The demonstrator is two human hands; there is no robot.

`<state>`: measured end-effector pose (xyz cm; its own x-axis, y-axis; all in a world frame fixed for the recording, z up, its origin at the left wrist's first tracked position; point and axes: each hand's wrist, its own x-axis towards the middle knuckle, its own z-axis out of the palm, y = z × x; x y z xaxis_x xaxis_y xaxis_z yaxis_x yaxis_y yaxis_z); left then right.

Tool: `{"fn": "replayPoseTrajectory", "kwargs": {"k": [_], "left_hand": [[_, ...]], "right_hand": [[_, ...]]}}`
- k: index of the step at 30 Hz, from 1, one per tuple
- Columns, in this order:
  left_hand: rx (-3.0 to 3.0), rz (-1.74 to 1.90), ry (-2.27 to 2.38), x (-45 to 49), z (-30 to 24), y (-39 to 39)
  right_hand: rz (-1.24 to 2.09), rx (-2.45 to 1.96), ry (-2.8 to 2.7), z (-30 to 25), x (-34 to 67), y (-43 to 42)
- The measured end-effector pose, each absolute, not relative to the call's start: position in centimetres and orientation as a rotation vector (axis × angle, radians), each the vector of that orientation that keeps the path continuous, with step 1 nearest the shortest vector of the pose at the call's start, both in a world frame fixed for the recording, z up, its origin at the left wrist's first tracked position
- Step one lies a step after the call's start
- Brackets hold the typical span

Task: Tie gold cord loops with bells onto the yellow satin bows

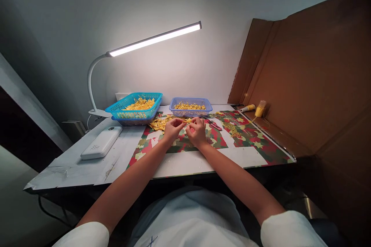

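Observation:
Both hands meet over the patterned table covering, fingertips close together. My left hand [173, 128] is closed in a pinch on a small yellow ribbon piece [188, 120]. From the other side my right hand [197, 130] pinches the same yellow piece; its exact shape is too small to make out. Just behind and left of my hands lies a loose pile of yellow ribbon pieces [159, 124]. A blue-purple basket [191, 112] with more thin yellow pieces stands behind my hands. To the right of my right hand rest small pink-handled snips [215, 125].
A turquoise basket [130, 115] heaped with yellow pieces stands at the back left. Before it lies a white power bank [102, 142]. A lit desk lamp [156, 40] arches above. Yellow thread spools [260, 109] and tangled gold cord [232, 129] lie right, beside a cardboard wall [313, 69].

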<state>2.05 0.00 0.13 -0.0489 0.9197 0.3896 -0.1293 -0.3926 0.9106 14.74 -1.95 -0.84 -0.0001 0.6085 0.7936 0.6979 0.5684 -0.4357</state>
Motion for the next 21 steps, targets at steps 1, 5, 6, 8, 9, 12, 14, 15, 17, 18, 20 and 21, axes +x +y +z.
{"fn": "replayPoseTrajectory", "kwargs": {"k": [1,5,6,8,9,12,14,15,17,18,20,21], "left_hand": [[1.375,1.569,0.909,2.1,0.1,0.0],[1.352,1.551,0.934,2.0,0.1,0.1],[1.348,1.548,0.94,2.0,0.1,0.1],[1.347,1.543,0.948,2.0,0.2,0.1],[1.349,1.542,0.949,2.0,0.3,0.1],[1.369,1.55,0.958,2.0,0.3,0.0],[1.397,1.553,0.978,2.0,0.2,0.0],[1.414,1.557,0.993,1.9,0.2,0.0],[1.432,1.57,1.024,1.7,0.1,0.2],[1.429,1.576,1.033,1.6,0.1,0.3],[1.399,1.566,1.023,1.4,0.0,0.5],[1.382,1.549,1.004,1.3,-0.1,0.6]], "right_hand": [[-0.087,-1.086,-1.673,-0.8,14.8,-1.9],[-0.025,-1.018,-1.679,-0.5,15.0,-2.0],[-0.014,-1.015,-1.685,-0.4,15.0,-2.0],[-0.004,-1.038,-1.694,-0.2,15.1,-2.1],[-0.006,-1.063,-1.696,-0.2,15.1,-2.2],[-0.023,-1.169,-1.705,-0.1,15.2,-2.2],[-0.037,-1.21,-1.718,-0.1,15.2,-2.1],[-0.038,-1.204,-1.727,-0.1,15.3,-2.0],[-0.017,-1.142,-1.727,-0.1,15.4,-1.8],[0.006,-1.099,-1.714,-0.1,15.5,-1.7],[0.071,-1.021,-1.674,0.0,15.7,-1.5],[0.112,-0.994,-1.653,0.1,15.8,-1.5]]}}
